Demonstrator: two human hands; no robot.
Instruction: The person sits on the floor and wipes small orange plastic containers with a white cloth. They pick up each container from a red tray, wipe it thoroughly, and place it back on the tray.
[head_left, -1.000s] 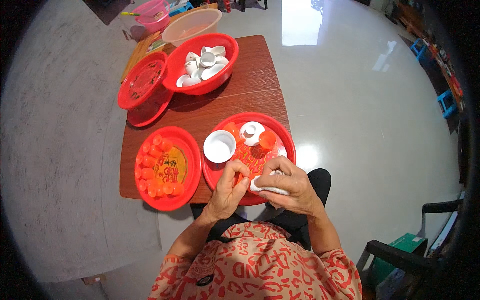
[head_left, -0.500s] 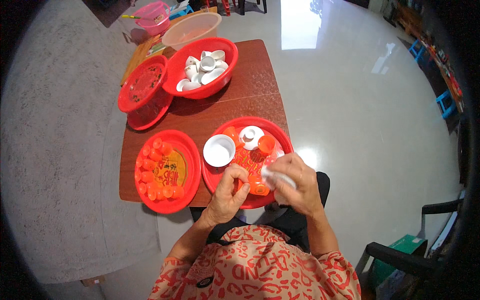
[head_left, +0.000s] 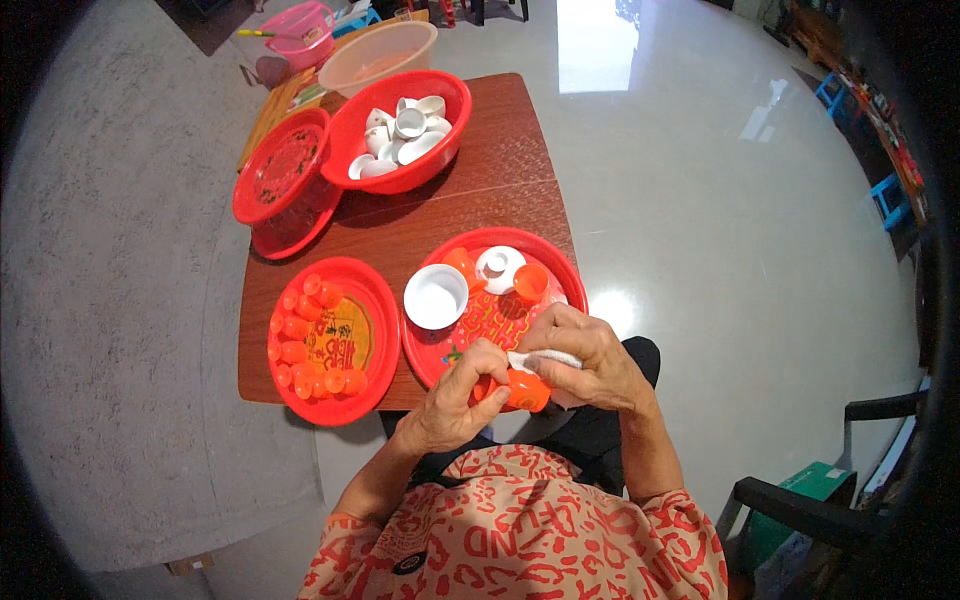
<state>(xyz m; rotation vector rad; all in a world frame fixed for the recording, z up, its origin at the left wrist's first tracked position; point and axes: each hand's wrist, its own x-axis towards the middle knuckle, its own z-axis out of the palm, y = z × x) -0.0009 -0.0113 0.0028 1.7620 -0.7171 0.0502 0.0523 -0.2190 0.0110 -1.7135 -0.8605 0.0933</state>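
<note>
Head view: left hand pinches an orange cup at the near rim of the right tray, while right hand presses a white cloth against it. Best to keep the cup low over the tray, grip firm, and turn it so the cloth reaches all round. More orange cups line the left tray on the desk.

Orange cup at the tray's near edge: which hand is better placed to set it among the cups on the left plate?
Probably the left hand: it grips the orange cup and lies nearer the left plate.
</note>
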